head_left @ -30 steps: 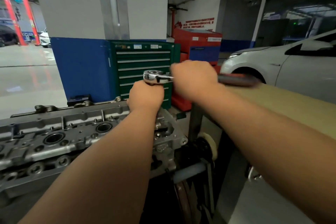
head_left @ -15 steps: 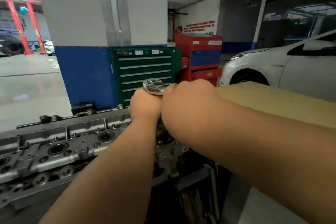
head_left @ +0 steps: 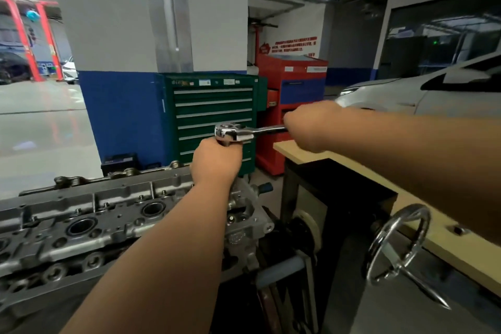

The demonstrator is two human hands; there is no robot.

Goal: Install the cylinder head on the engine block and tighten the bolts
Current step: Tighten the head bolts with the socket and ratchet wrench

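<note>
The cylinder head (head_left: 103,211) lies on the left and looks already set in place. The wrench (head_left: 234,131) is gripped just under its top by the left hand (head_left: 217,163), its handle by the right hand (head_left: 311,125). A bolt is likely being tightened; more may be left.

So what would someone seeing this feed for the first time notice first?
Both hands are on the shiny ratchet at centre: the left hand grips just under its head, and the right hand holds its other end, out to the right. Below them the grey cylinder head fills the lower left, with a green tool cabinet behind.
</note>
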